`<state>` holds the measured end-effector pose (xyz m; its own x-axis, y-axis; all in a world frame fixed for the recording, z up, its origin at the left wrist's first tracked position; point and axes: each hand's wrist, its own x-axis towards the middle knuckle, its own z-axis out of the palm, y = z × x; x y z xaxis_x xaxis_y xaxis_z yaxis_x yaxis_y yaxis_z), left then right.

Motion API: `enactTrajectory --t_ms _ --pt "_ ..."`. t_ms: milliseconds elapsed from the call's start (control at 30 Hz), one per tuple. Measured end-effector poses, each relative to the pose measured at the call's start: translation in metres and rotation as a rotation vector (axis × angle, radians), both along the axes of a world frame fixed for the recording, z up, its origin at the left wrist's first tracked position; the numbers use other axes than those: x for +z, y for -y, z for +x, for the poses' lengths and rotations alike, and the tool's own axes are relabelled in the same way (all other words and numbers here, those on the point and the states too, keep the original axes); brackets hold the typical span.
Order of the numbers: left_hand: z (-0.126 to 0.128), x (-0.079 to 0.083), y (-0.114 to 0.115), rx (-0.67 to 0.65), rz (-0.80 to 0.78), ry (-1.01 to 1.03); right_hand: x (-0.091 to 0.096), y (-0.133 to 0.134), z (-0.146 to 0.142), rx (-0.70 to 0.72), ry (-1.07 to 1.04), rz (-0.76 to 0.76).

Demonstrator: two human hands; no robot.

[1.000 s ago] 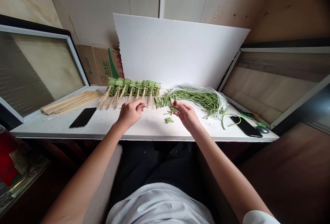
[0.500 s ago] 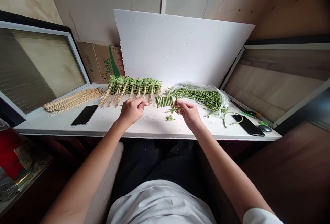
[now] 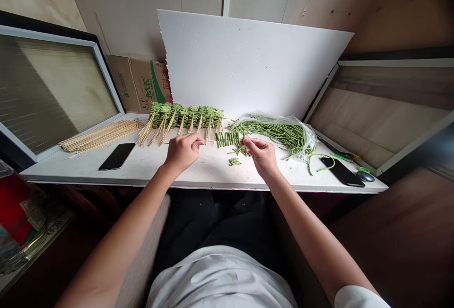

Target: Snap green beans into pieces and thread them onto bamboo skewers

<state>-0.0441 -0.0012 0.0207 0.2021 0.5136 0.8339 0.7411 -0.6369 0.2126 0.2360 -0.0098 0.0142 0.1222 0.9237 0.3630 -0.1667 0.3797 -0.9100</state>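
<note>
Left hand (image 3: pixel 182 152): fingers pinching skewer (image 3: pixel 209 141) threaded with green bean pieces (image 3: pixel 225 139). Right hand (image 3: pixel 260 156): fingers narrow at loose bean bits (image 3: pixel 241 149), grip unclear. Both just above white surface (image 3: pixel 198 171); finished skewers (image 3: pixel 186 116) behind.

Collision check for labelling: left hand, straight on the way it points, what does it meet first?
Likely the cut green bean pieces threaded on the skewer that the left hand pinches; depth is unclear from this view.
</note>
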Motion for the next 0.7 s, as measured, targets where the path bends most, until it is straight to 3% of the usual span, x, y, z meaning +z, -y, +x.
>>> enactTrajectory --t_ms 333,700 --pt "0.001 -0.003 0.0 0.008 0.021 -0.016 0.002 0.001 0.004 0.043 0.033 -0.037" --pt "-0.002 0.007 0.003 -0.049 0.078 -0.001 0.015 0.003 0.009 0.137 0.018 -0.1"
